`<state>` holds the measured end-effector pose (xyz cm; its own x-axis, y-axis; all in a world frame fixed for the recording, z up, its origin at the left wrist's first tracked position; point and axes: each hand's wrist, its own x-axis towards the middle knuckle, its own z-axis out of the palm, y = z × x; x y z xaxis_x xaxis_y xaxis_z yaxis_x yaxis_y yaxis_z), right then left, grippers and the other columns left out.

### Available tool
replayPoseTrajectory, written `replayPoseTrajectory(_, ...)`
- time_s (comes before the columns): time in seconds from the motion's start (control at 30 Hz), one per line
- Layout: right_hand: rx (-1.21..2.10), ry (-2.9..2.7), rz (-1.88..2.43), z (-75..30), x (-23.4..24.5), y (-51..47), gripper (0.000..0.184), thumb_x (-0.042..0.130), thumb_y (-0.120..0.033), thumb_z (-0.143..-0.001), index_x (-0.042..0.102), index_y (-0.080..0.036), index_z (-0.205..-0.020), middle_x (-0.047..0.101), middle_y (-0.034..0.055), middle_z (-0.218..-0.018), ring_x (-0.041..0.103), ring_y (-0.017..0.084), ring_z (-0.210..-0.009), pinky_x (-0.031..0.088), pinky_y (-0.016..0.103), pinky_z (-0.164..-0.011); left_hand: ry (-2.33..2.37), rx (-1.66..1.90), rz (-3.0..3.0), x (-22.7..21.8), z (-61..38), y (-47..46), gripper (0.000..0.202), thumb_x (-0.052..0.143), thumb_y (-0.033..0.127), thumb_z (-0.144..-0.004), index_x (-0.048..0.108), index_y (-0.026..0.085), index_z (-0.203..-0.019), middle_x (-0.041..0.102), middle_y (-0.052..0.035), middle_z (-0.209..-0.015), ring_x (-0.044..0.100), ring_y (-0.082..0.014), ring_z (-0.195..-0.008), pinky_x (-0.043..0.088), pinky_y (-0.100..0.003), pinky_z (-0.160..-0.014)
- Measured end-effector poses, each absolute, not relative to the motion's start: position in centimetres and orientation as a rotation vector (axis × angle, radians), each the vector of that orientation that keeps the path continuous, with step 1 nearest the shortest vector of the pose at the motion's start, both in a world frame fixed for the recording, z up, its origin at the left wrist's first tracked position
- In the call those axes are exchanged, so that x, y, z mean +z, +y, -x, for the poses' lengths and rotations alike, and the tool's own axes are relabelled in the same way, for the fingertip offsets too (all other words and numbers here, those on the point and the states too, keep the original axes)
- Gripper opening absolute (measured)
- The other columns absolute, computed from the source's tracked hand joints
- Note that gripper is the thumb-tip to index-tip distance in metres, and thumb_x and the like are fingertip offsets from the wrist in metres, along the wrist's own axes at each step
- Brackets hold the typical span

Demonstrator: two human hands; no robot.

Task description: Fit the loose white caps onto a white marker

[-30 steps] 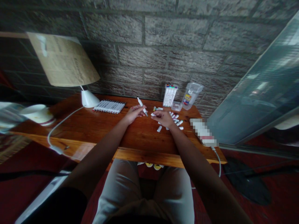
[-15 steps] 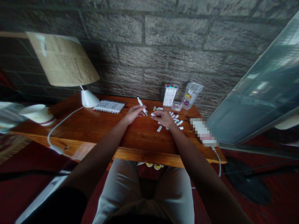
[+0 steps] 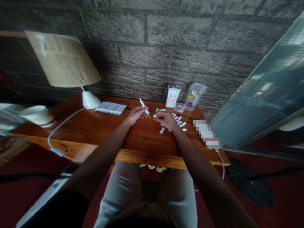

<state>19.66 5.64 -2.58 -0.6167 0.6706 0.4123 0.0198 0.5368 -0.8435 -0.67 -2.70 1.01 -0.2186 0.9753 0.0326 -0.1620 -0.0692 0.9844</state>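
Fingers (image 3: 141,110) of the left hand (image 3: 136,115) close around a slim white marker pen (image 3: 144,107), which slants up and away from them above the brown wooden bench (image 3: 99,129). The right hand (image 3: 166,120) pinches a small white cap (image 3: 155,116) just beside the pen's lower tip, with loose white caps (image 3: 178,123) scattered right of it. The labels on the clear marker box (image 3: 173,96) and clear plastic case (image 3: 194,96) are too small to read.

A home desk corner: a wooden table (image 3: 106,131) against a brick wall (image 3: 166,47), with a shaded lamp (image 3: 64,63) on it.
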Motion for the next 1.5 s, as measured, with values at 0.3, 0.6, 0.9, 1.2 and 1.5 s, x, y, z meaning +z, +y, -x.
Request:
replayPoseTrajectory(0.3, 1.078, -2.032, 0.548, -19.81, -2.16, 5.42, 0.025, 0.076, -0.043, -0.077, 0.076, -0.020, -0.087, 0.074, 0.0023, -0.081, 0.065, 0.016, -0.072, 0.049, 0.029, -0.068, 1.224, 1.472, -1.039, 0.93, 0.76, -2.66, 0.044, 0.087, 0.052, -0.072, 0.073, 0.015, -0.093, 0.079, -0.0076, -0.083, 0.066, -0.0107, -0.060, 0.042, -0.020, -0.055)
replayPoseTrajectory(0.6, 1.094, -2.025, 0.572, -19.78, -2.12, 5.32, 0.029, 0.078, -0.046, -0.075, 0.075, -0.020, -0.088, 0.075, 0.0024, -0.080, 0.066, 0.017, -0.072, 0.050, 0.028, -0.066, 1.221, 1.476, -1.037, 0.95, 0.73, -2.69, 0.044, 0.087, 0.051, -0.072, 0.073, 0.015, -0.092, 0.079, -0.0072, -0.082, 0.066, -0.0107, -0.060, 0.043, -0.020, -0.055)
replayPoseTrajectory(0.9, 1.108, -2.008, 0.561, -19.74, -2.10, 5.40, 0.027, 0.078, -0.044, -0.074, 0.076, -0.020, -0.086, 0.075, 0.0023, -0.080, 0.066, 0.016, -0.071, 0.050, 0.029, -0.066, 1.217, 1.487, -1.020, 1.05, 0.63, -2.75, 0.038, 0.087, 0.047, -0.074, 0.074, 0.015, -0.091, 0.079, -0.0072, -0.081, 0.066, -0.0102, -0.058, 0.042, -0.020, -0.054)
replayPoseTrajectory(1.2, 1.121, -2.010, 0.542, -19.72, -2.17, 5.46, 0.026, 0.077, -0.043, -0.075, 0.077, -0.020, -0.087, 0.075, 0.0025, -0.082, 0.066, 0.017, -0.073, 0.050, 0.029, -0.068, 1.209, 1.493, -1.018, 0.93, 0.67, -2.67, 0.041, 0.088, 0.048, -0.072, 0.073, 0.015, -0.091, 0.079, -0.0081, -0.083, 0.065, -0.0103, -0.059, 0.042, -0.021, -0.055)
replayPoseTrajectory(1.5, 1.124, -2.015, 0.558, -19.74, -2.22, 5.58, 0.027, 0.078, -0.044, -0.074, 0.077, -0.020, -0.087, 0.074, 0.0019, -0.079, 0.065, 0.016, -0.072, 0.049, 0.028, -0.064, 1.218, 1.481, -1.030, 0.78, 0.78, -2.54, 0.042, 0.087, 0.050, -0.073, 0.074, 0.015, -0.093, 0.078, -0.0074, -0.083, 0.066, -0.0109, -0.062, 0.042, -0.021, -0.057)
